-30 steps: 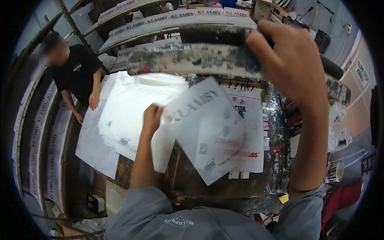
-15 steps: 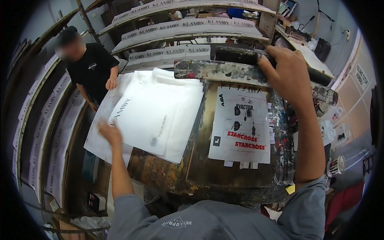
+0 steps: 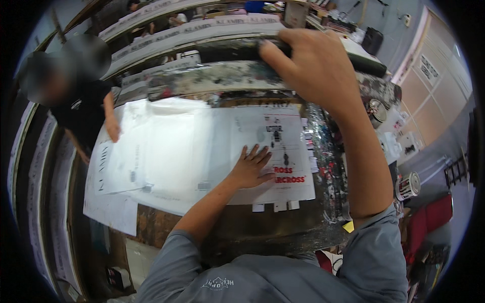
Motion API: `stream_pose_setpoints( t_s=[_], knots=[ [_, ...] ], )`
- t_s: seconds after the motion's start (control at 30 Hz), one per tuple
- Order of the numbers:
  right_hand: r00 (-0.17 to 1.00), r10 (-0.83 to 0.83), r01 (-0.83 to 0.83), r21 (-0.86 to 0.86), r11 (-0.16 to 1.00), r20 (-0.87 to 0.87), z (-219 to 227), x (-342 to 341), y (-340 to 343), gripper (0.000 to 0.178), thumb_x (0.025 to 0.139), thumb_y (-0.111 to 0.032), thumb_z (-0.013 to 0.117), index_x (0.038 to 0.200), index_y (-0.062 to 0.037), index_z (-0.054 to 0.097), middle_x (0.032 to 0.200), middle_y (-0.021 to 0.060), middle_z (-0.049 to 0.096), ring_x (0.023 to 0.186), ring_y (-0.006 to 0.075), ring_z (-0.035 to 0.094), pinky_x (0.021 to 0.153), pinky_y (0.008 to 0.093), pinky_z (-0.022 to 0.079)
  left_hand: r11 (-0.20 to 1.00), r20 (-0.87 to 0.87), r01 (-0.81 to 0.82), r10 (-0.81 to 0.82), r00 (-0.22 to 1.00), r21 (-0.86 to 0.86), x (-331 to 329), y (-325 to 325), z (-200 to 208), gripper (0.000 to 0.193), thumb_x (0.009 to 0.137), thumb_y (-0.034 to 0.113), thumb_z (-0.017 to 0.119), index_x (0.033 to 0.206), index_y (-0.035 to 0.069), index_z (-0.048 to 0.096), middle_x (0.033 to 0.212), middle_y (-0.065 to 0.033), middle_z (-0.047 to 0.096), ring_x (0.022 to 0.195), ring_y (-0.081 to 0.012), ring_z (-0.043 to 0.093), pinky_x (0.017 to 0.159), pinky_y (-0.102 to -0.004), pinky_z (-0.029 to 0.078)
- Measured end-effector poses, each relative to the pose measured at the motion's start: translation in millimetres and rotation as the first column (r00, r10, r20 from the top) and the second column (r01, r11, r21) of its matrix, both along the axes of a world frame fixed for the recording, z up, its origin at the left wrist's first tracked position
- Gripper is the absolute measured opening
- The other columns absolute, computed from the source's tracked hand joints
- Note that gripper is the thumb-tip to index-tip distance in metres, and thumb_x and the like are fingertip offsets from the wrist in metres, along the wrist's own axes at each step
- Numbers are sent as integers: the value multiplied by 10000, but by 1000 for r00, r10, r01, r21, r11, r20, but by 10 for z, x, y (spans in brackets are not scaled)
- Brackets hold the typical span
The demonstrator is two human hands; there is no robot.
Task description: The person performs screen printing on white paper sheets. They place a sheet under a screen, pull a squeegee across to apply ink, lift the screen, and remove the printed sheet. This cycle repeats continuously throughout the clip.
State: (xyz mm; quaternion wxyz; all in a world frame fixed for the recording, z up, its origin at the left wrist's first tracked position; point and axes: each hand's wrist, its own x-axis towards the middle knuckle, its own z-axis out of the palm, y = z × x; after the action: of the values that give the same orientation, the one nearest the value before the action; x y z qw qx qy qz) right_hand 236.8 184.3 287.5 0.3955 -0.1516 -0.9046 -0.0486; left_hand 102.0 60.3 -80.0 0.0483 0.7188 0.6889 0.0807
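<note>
A sheet with red and black print (image 3: 295, 146) lies on the stained worktop (image 3: 303, 224) beneath a spread left hand (image 3: 251, 166).
The left hand is palm down, grasping nothing; the right hand (image 3: 321, 70) curls around the dark bar (image 3: 227, 52) of a paint-smeared frame (image 3: 222, 76) beyond the sheet. White sheets (image 3: 174, 134) spread leftward, near a co-worker's hand (image 3: 112, 130).

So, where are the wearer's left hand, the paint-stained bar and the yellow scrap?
Wearer's left hand (image 3: 251, 168), head view: back of the hand.
Paint-stained bar (image 3: 217, 77), head view: long side.
Yellow scrap (image 3: 348, 226), head view: its middle.
</note>
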Motion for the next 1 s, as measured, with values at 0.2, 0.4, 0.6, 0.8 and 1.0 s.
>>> stream_pose_setpoints(
  t_s=[0.2, 0.4, 0.6, 0.8, 1.0],
  knots=[
    [999, 35, -34, 114, 993, -2, 49, -76, 194, 452, 958, -428, 620, 952, 5, 747, 782, 255, 704, 785, 441, 690, 728, 567, 505, 997, 30, 82, -82, 996, -3, 683, 778, -42, 1071, 970, 822, 500, 1692, 48, 335, 1781, -175, 271, 1659, -423, 172, 1326, -654, 57],
    [949, 283, -269, -108, 957, 142, 446, 90, 158, 599, 1055, -387, 460, 672, 21, 673, 578, 152, 606, 548, 323, 583, 712, 492, 515, 986, 113, 69, -87, 990, 153, 1032, 888, -91, 1103, 902, 823, 601, 1660, 46, 402, 1749, -197, 330, 1642, -427, 219, 1322, -666, 76],
    [977, -88, 96, -29, 995, 196, 230, 21, -111, 588, 1107, -376, 397, 625, -80, 559, 526, 25, 427, 465, 124, 356, 453, 339, 430, 967, 318, -144, 72, 945, 210, 714, 50, 264, 858, 979, 520, 733, 1621, 23, 457, 1726, -196, 380, 1619, -416, 301, 1324, -618, 161],
    [944, 40, 91, -377, 922, 327, 417, 156, -196, 574, 1085, -387, 415, 680, -40, 627, 580, 78, 547, 534, 171, 479, 576, 405, 518, 923, 100, -383, 383, 918, -23, 379, -1118, 206, 725, 1025, 505, 670, 1596, 81, 532, 1739, -199, 358, 1624, -473, 254, 1324, -639, 112],
    [994, -66, 67, -14, 998, 85, 125, 79, -188, 601, 1042, -456, 424, 681, -26, 638, 596, 98, 591, 598, 219, 571, 612, 435, 526, 930, 88, -358, 351, 932, 80, 411, -1215, -106, 728, 1043, 529, 626, 1616, 95, 510, 1755, -221, 312, 1633, -491, 210, 1317, -664, 84]
  ],
)
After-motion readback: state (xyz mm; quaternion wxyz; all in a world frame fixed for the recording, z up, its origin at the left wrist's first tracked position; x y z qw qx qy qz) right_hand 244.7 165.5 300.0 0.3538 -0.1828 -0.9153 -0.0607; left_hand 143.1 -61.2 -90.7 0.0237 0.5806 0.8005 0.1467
